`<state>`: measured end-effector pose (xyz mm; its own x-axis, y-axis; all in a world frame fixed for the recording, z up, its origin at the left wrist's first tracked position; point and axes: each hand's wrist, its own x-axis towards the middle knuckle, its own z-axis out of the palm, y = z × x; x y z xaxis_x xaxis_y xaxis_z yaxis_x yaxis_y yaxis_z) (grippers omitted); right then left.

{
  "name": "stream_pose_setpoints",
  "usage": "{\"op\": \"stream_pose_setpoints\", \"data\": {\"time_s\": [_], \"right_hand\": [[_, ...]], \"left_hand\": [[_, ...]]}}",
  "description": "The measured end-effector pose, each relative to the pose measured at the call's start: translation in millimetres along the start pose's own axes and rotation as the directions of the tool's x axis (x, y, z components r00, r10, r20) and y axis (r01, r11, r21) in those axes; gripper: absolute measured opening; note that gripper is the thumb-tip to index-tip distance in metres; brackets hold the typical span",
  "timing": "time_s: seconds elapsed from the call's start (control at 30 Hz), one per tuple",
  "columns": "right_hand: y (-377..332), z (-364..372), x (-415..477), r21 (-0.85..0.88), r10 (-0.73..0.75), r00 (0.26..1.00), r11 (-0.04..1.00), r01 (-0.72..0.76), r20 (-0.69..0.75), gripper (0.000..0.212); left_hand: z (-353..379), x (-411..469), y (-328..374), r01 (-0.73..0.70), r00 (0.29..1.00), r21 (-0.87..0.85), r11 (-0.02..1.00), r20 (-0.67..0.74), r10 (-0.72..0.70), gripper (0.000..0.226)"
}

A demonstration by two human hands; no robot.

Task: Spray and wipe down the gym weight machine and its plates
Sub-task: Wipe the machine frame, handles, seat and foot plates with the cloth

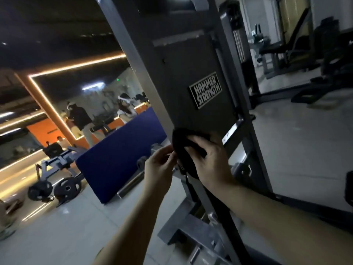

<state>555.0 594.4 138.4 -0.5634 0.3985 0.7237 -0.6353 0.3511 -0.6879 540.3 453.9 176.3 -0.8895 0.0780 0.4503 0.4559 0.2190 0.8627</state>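
- Black cloth point(180, 139) sits bunched against the weight machine point(191, 60), at the bottom corner of its dark grey cover panel point(181, 77) and a little below the "Hammer Strength" badge point(206, 90)
- Our right hand point(210, 163) lies over the cloth with its fingers curled onto it, clamping it to the panel's lower edge
- Our left hand point(160, 165) meets the cloth from the left, with its fingertips closed in a pinch on the cloth's near edge, so both hands hold the same cloth
- Below the hands, a black strap point(215, 207) runs down along the frame toward the lower right; we cannot tell whether it belongs to the cloth or to the machine
- Grey steel upright point(133, 54) slants up just left of the panel, and grey base bars point(191, 232) lie on the floor beneath our forearms
- Left of the upright a blue pad point(118, 150) stands tilted, with a chrome bar point(131, 183) beside its lower right corner
- Farther left, well apart from us, another machine carries two black weight plates point(66, 187) close to the floor
- Behind them a wall mirror point(86, 92) edged with warm light strips point(76, 66) shows a few standing people, too blurred for detail
- To the right we see pale floor point(296, 140), and dark benches point(282, 50) stand in the dim background
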Motion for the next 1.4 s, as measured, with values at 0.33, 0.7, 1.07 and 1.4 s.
{"op": "stream_pose_setpoints", "data": {"time_s": [0.33, 0.7, 1.07, 1.4], "right_hand": [[-16, 5, 1, -0.070, 0.122, 0.991, 0.991, -0.118, 0.059, 0.040], [-85, 26, 155, -0.265, -0.351, 0.935, 0.908, 0.324, -0.058, 0.052], [-121, 44, 168, -0.277, -0.377, 0.918, 0.901, 0.333, -0.123, 0.047], [-152, 46, 185, -0.403, -0.466, 0.879, 0.827, 0.393, -0.098, 0.046]], "left_hand": [[-21, 44, 64, -0.090, 0.995, -0.115, 0.989, -0.062, 0.083, 0.021], [-45, 94, 123, -0.159, 0.987, -0.081, 0.984, -0.048, 0.155, 0.017], [-49, 98, 127, -0.176, 0.984, -0.017, 0.984, 0.009, 0.176, 0.024], [-53, 105, 127, -0.150, 0.987, -0.068, 0.986, 0.049, 0.154, 0.009]]}}
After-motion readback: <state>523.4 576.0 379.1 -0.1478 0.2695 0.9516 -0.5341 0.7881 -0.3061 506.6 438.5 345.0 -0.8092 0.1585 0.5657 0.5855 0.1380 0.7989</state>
